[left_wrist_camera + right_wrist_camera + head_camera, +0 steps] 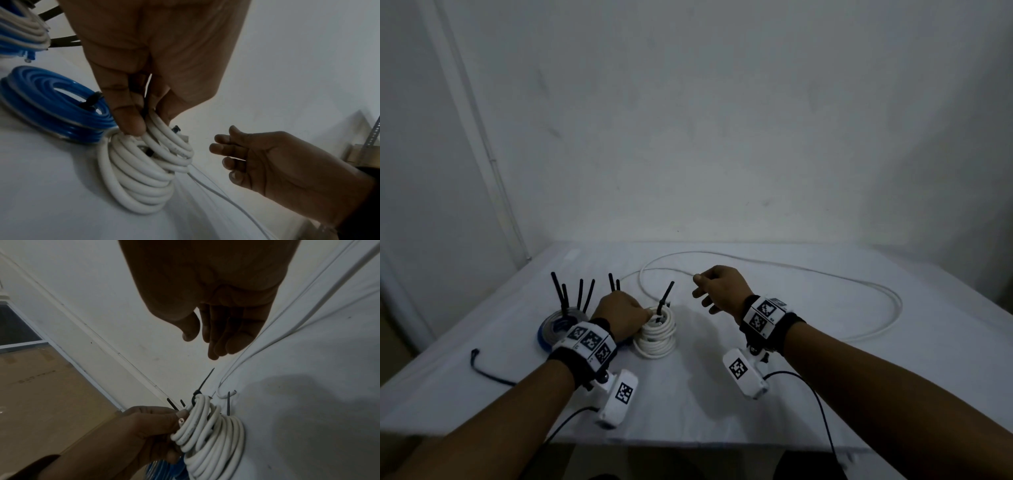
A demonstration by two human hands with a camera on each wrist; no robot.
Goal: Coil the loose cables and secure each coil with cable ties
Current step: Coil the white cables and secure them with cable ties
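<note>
A white cable coil [656,339] stands on the white-covered table [808,394]. My left hand [644,317] grips its upper turns; in the left wrist view the fingertips [131,125] pinch the top loops of the coil [141,178]. A black cable tie [666,297] sticks up from the coil's top. My right hand [702,295] hovers to the right of the coil, fingers relaxed and empty, as the left wrist view of the right hand [226,154] confirms. A loose white cable [890,298] sweeps in a wide loop over the far right of the table.
A blue and grey coil stack [553,329] sits left of my left hand, with several black tie tails [571,294] standing up from it. One black tie [482,365] lies near the table's left edge. The wall runs behind the table.
</note>
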